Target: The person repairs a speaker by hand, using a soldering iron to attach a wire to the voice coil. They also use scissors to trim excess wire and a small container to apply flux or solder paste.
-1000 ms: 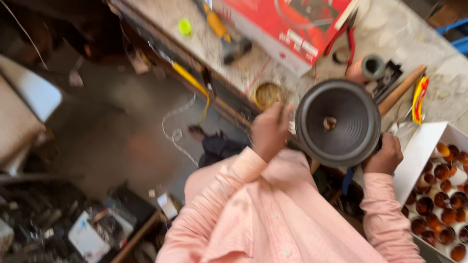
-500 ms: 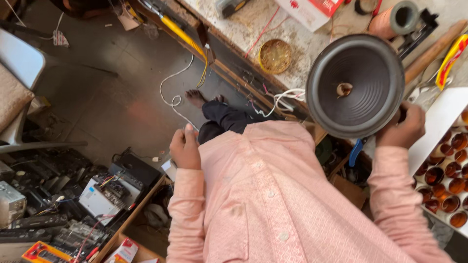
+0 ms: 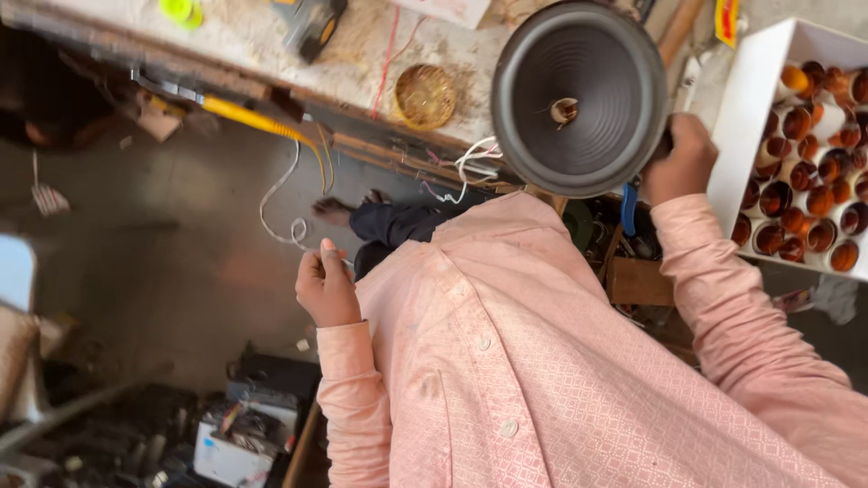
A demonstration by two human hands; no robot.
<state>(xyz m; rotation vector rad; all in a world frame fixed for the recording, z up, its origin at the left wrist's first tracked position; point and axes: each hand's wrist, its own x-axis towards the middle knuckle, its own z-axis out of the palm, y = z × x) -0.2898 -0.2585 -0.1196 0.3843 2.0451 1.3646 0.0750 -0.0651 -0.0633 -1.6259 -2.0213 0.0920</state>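
Observation:
My right hand (image 3: 683,160) grips the rim of a round black speaker cone (image 3: 579,98), holding it up in front of the workbench edge with its cone facing me. My left hand (image 3: 325,287) hangs at my side over the floor, fingers curled into a loose fist with nothing seen in it. My pink shirt fills the lower middle of the view.
A dusty workbench (image 3: 362,54) runs along the top with a round brass tin (image 3: 425,95), wires and a yellow-handled tool (image 3: 244,113). A white box (image 3: 750,99) of brown tubes sits at right. Electronic scrap (image 3: 235,434) lies on the floor at lower left.
My left hand let go of the speaker and dropped down to my side. The right hand alone keeps the speaker, now higher in view as my head tilted down.

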